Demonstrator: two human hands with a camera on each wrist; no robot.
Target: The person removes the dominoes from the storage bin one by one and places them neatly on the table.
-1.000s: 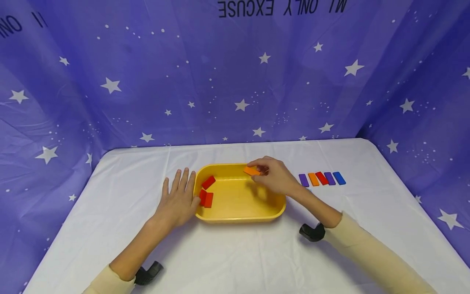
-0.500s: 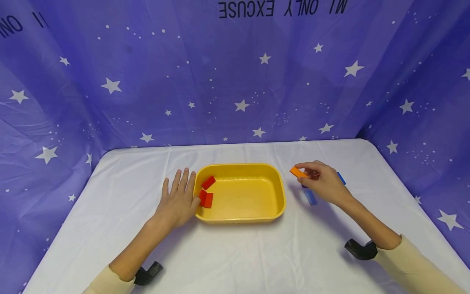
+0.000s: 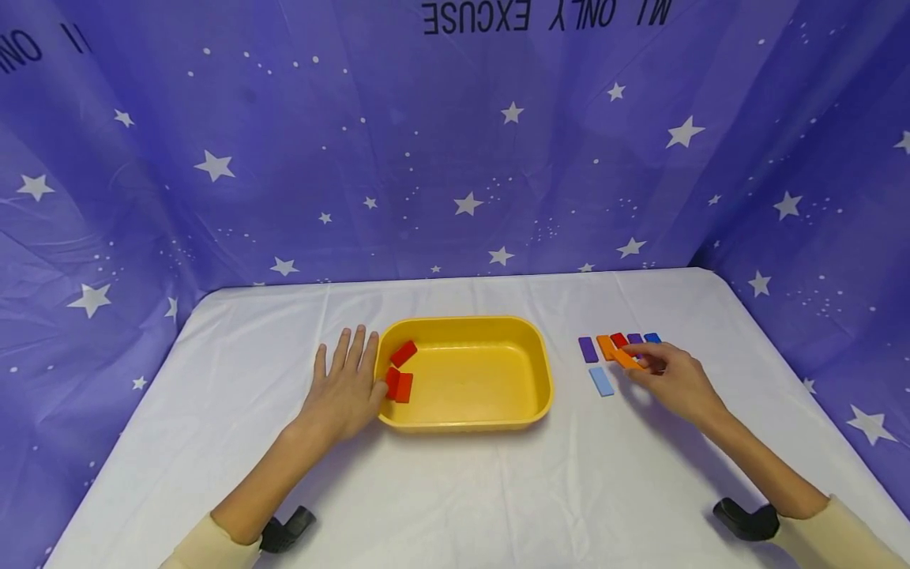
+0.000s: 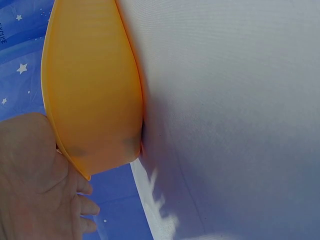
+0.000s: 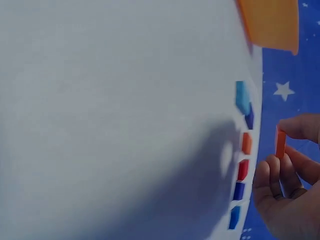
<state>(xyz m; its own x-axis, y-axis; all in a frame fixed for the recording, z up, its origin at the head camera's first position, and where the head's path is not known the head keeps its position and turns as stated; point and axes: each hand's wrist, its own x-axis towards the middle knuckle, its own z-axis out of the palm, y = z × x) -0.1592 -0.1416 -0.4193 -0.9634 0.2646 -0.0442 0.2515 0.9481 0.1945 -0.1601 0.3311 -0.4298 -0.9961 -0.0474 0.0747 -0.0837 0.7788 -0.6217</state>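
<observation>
My right hand (image 3: 675, 383) pinches an orange domino-like tile (image 3: 627, 359) between thumb and fingers, above the near side of a row of tiles. Below that row lies a light blue tile (image 3: 601, 382) on the cloth. With fingers spread straight, my left hand (image 3: 344, 391) rests at the left end of a yellow tray (image 3: 465, 424), its thumb over the rim. Inside the tray's left end are three red tiles, one (image 3: 404, 353) lying apart from the other two. In the right wrist view the pinched orange tile (image 5: 280, 142) appears edge-on.
The row holds a purple tile (image 3: 588, 349), an orange tile (image 3: 606, 346), a red tile (image 3: 618, 341), another purple tile (image 3: 635, 338) and a blue tile (image 3: 652, 337). A white cloth (image 3: 455, 498) covers the table; a starry purple curtain (image 3: 398, 158) hangs behind it.
My right hand has carried the orange tile out from over the tray, rightward to the row of tiles. The light blue tile has come into full view. My left hand stays put.
</observation>
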